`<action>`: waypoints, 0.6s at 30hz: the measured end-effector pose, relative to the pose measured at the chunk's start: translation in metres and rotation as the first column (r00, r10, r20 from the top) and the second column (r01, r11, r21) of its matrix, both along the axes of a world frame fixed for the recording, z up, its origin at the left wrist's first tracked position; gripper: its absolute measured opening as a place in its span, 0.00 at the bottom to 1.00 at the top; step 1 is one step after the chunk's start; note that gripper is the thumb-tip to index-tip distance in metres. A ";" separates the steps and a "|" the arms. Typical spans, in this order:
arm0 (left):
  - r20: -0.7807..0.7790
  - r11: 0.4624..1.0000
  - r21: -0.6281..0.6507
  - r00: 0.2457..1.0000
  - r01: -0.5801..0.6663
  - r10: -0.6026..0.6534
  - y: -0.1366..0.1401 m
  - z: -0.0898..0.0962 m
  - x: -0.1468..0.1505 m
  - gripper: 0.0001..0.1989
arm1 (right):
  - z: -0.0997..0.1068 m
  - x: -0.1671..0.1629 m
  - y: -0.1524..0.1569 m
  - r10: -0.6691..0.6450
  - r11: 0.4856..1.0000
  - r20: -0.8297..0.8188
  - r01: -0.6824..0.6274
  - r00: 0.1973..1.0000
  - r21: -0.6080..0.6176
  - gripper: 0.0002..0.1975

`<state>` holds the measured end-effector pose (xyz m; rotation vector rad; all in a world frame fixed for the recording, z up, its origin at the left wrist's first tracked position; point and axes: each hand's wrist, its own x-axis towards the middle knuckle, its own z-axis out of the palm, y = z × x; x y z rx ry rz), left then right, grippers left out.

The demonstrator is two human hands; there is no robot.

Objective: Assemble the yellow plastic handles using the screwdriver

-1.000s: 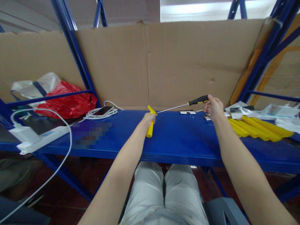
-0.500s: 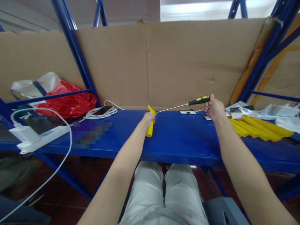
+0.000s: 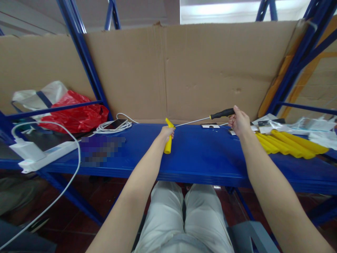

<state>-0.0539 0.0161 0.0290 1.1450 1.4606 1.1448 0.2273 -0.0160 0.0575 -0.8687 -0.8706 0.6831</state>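
My left hand (image 3: pixel 167 132) is closed around a yellow plastic tube-like piece (image 3: pixel 167 147), held above the blue table with its angled tip sticking up past my thumb. A long screwdriver (image 3: pixel 222 113) with a black handle spans the gap between my hands. Its thin metal shaft runs left and slightly down, and its tip meets the yellow piece beside my left fingers. The exact contact point is too small to make out. My right hand (image 3: pixel 240 121) pinches the butt end of the handle with the fingertips.
Several yellow tubes (image 3: pixel 292 144) lie at right beside plastic bags (image 3: pixel 321 128). A small white-and-black card (image 3: pixel 210 125) sits behind the shaft. At left are a coiled white cable (image 3: pixel 113 130), a power strip (image 3: pixel 56 153) and a red bag (image 3: pixel 76 112). Cardboard (image 3: pixel 195 70) stands behind.
The screwdriver has turned about its length: yellow patches on its handle faced me before, and now it looks plain black. My right hand has shifted slightly left; my left hand stays nearly still.
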 end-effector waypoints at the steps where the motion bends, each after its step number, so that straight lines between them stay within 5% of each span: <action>1: -0.001 1.000 0.005 1.000 0.001 -0.001 0.000 0.000 0.000 0.06 | 0.000 0.000 0.001 -0.007 1.000 -0.008 0.007 1.000 -0.004 0.22; 18: -0.008 0.999 0.033 1.000 -0.014 0.015 -0.005 0.003 0.001 0.07 | 0.005 -0.002 -0.005 0.052 0.999 -0.028 -0.052 0.998 -0.001 0.17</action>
